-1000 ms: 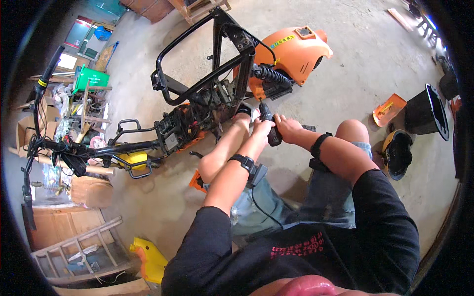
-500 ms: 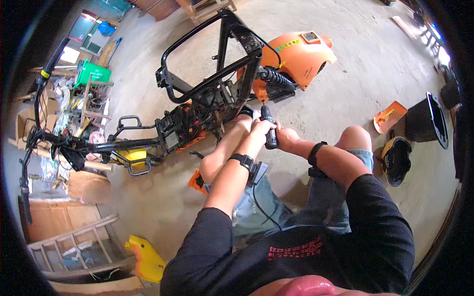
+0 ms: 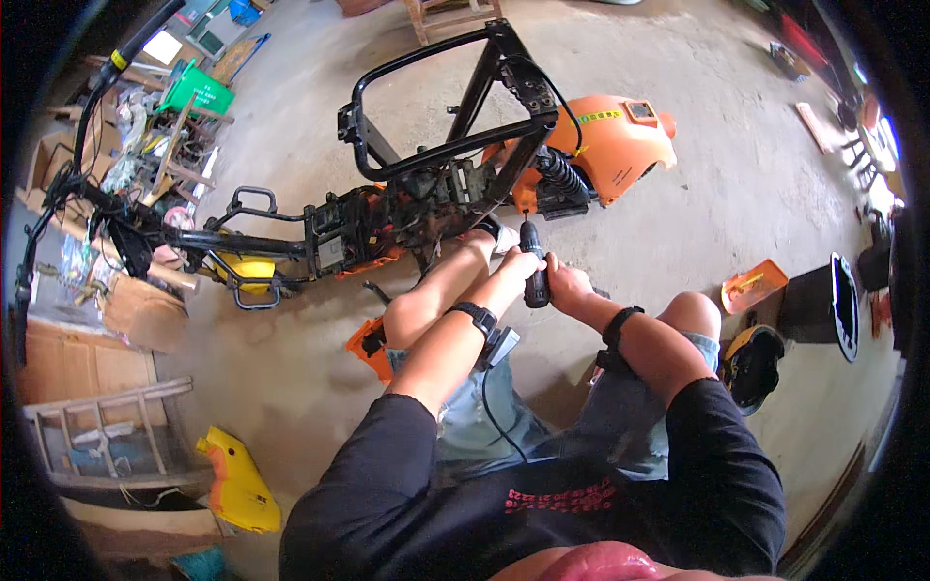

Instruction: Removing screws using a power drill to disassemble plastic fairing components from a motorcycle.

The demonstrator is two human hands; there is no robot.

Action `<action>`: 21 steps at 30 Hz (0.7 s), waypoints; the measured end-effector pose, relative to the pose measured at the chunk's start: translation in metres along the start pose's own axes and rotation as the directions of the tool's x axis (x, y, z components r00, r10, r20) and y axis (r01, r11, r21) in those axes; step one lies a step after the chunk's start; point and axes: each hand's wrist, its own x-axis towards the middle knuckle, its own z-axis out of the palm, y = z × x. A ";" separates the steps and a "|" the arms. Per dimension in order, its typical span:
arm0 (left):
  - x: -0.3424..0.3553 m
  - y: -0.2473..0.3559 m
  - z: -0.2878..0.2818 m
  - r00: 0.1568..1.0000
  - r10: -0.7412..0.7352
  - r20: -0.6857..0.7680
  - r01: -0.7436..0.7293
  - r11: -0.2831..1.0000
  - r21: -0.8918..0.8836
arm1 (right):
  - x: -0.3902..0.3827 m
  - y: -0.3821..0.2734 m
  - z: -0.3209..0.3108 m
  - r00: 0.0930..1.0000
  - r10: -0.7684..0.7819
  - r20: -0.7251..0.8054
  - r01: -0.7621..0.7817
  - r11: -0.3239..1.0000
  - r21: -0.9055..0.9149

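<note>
My left hand and right hand are both closed on a dark power drill. Its bit points away from me, at or near a small orange part beside the black shock absorber of a stripped scooter frame; whether it touches is unclear. An orange body cover is still at the scooter's rear. My bare left leg extends beneath the frame, and both my forearms wear black straps with devices.
An orange panel, black bucket and yellow helmet lie at right. A yellow panel and wooden ladder are at lower left; handlebars, a green crate and clutter fill the left side.
The view has turned slightly, with the scooter's rear and right-side objects lower in the picture. My hands and the drill appear slightly right and lower, still held beside the shock absorber.
</note>
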 end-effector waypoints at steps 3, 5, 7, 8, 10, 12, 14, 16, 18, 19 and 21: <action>0.004 -0.002 0.000 1.000 0.010 0.003 -0.010 1.000 0.030 | 0.000 -0.002 -0.005 0.999 0.025 0.047 -0.026 0.999 0.024; 0.004 -0.004 0.001 0.999 0.020 -0.032 -0.018 0.998 0.063 | 0.000 -0.003 -0.006 0.997 0.023 0.069 -0.023 1.000 -0.004; 0.004 -0.006 0.001 0.999 0.023 -0.022 -0.023 1.000 0.000 | 0.000 -0.002 -0.006 0.999 0.027 0.043 -0.026 1.000 -0.015; 0.003 -0.007 0.002 0.999 0.052 0.008 -0.051 0.999 -0.017 | 0.000 -0.002 -0.006 0.999 0.011 0.038 -0.010 1.000 -0.012; 0.004 -0.010 0.002 0.999 0.040 0.001 -0.040 0.997 -0.068 | -0.001 -0.001 -0.007 1.000 0.003 0.026 -0.003 1.000 -0.004; 0.007 -0.012 0.003 0.999 0.045 0.000 -0.045 0.994 -0.101 | -0.002 0.000 -0.008 0.999 0.001 0.034 -0.001 1.000 -0.004; 0.011 -0.014 0.002 0.999 0.032 0.021 -0.032 0.999 -0.034 | -0.003 0.000 -0.010 0.999 0.000 0.041 0.000 1.000 -0.004; 0.017 -0.017 0.000 0.999 -0.012 0.052 0.014 0.999 -0.036 | -0.004 -0.001 -0.011 0.999 -0.008 0.032 0.008 1.000 -0.004; 0.023 -0.021 -0.002 0.995 -0.041 0.094 0.044 0.999 -0.029 | -0.004 -0.001 -0.010 0.999 -0.010 0.035 0.010 1.000 -0.014; 0.025 -0.023 -0.002 0.996 -0.040 0.086 0.045 0.998 -0.047 | -0.004 -0.001 -0.010 0.999 0.001 0.038 -0.001 1.000 -0.020; 0.029 -0.026 -0.002 0.996 -0.038 0.078 0.044 0.997 -0.067 | -0.003 -0.001 -0.009 0.999 0.006 0.048 -0.004 1.000 -0.031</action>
